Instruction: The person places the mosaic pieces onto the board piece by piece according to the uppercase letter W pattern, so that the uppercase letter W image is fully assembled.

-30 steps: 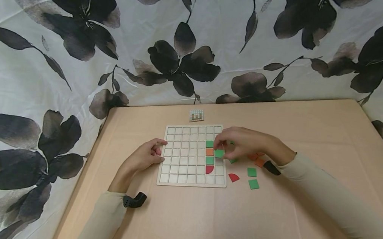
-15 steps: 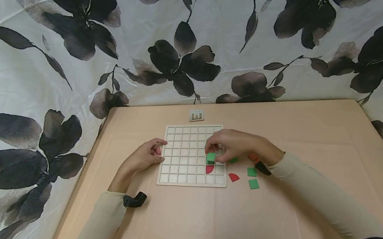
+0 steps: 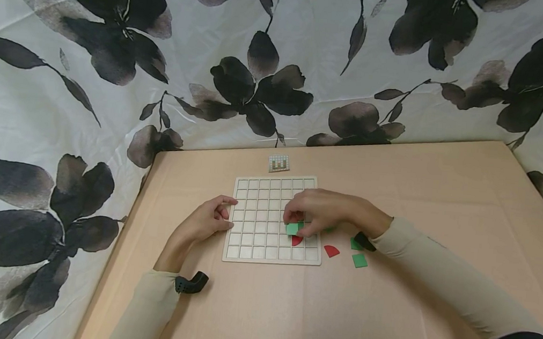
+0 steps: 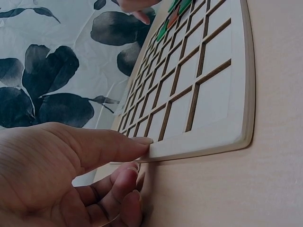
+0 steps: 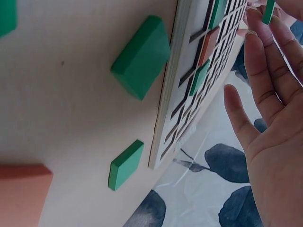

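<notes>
My right hand (image 3: 323, 212) pinches a green square tile (image 3: 292, 229) between thumb and fingertips, close over the grid board (image 3: 249, 258). In the right wrist view the held tile (image 5: 269, 12) shows at the top, the other fingers spread beside it. Below that tile lies a red quarter-circle piece (image 3: 296, 241), partly covered. An orange tile (image 5: 208, 46) and a green tile (image 5: 200, 77) sit in neighbouring cells. At the board's left edge, my left hand (image 3: 204, 220) holds on, its thumb (image 4: 113, 144) on the rim and the other fingers curled beside it.
On the table right of the board are a red quarter-circle piece (image 3: 331, 251), a green tile (image 3: 359, 260) and an orange tile (image 5: 23, 194). Behind the board is a small pattern card (image 3: 279, 163). A floral cloth (image 3: 263, 39) hangs past the table's back edge.
My right hand has carried the green tile left and slightly nearer across the board, to beside the red piece. My left hand stays at the board's edge.
</notes>
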